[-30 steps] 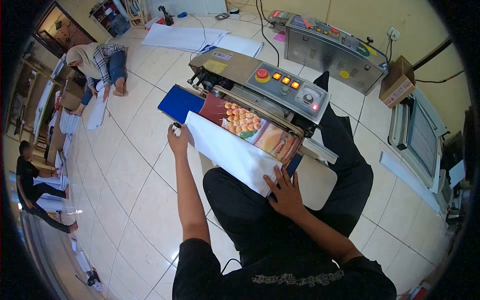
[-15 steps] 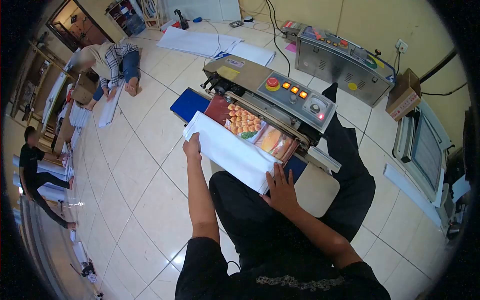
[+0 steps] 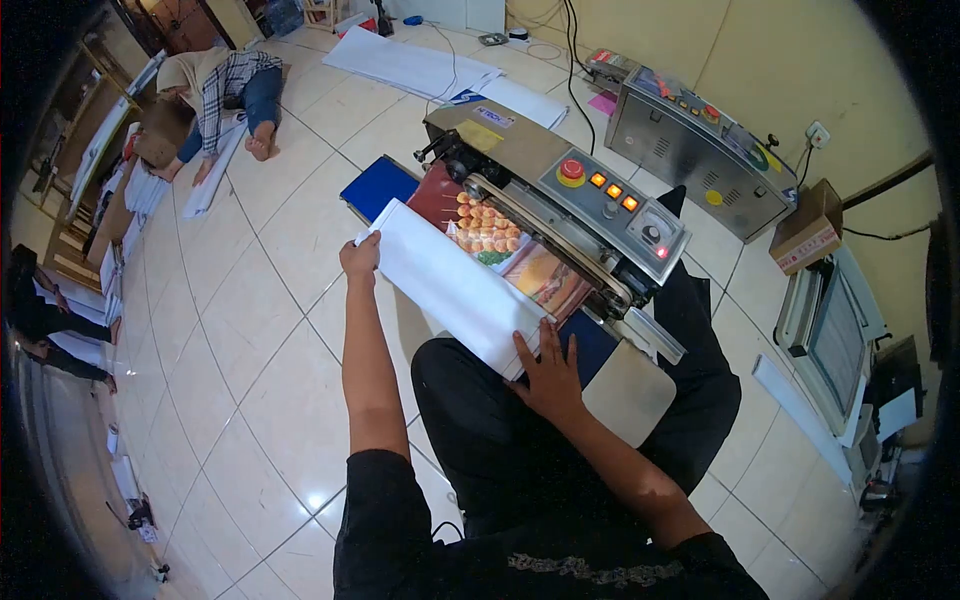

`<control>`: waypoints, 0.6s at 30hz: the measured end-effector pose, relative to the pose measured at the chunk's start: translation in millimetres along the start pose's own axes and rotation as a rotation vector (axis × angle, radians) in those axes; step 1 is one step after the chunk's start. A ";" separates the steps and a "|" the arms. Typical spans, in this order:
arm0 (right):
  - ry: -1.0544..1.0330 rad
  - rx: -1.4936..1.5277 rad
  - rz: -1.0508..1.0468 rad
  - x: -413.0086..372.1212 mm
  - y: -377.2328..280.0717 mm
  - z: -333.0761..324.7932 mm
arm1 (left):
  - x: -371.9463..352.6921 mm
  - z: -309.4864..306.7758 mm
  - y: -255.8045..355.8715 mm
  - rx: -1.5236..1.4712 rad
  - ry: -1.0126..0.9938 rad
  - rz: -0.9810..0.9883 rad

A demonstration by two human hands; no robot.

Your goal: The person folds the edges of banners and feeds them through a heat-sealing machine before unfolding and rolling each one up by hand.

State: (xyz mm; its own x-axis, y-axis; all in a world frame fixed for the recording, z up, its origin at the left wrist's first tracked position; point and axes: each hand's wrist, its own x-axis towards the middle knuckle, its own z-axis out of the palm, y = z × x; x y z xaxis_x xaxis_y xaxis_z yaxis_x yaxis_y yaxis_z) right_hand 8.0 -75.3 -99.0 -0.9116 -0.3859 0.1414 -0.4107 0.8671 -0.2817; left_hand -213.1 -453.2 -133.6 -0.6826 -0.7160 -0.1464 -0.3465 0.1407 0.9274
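Left hand: now at far left corner of white sheet stack, moved up from the long near edge of half a second back; fingers closed, pinching that corner. Right hand: same place as before, flat and spread on the stack's near end, pressing down, grasping nothing. Stack: lying slantwise from lap onto blue conveyor of band sealer, overlapping printed pouches at the sealing slot. Behind, second steel machine.
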 end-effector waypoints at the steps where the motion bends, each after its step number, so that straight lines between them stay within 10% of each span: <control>1: -0.017 0.013 0.005 2.9 -2.0 -1.7 | -0.9 -0.7 3.7 -0.009 -0.001 -0.012; 18: -0.023 0.040 -0.069 38.9 -10.5 -0.8 | -247.4 8.1 1.3 -0.654 -0.377 -0.228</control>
State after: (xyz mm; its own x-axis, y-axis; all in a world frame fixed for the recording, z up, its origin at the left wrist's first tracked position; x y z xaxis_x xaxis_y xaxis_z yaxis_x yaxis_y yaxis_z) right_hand -23.2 -99.2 -89.7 -0.8810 -0.4520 0.1401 -0.4726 0.8252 -0.3095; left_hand -49.8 -270.3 -99.0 -0.8529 -0.3818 -0.3560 -0.1357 -0.4964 0.8574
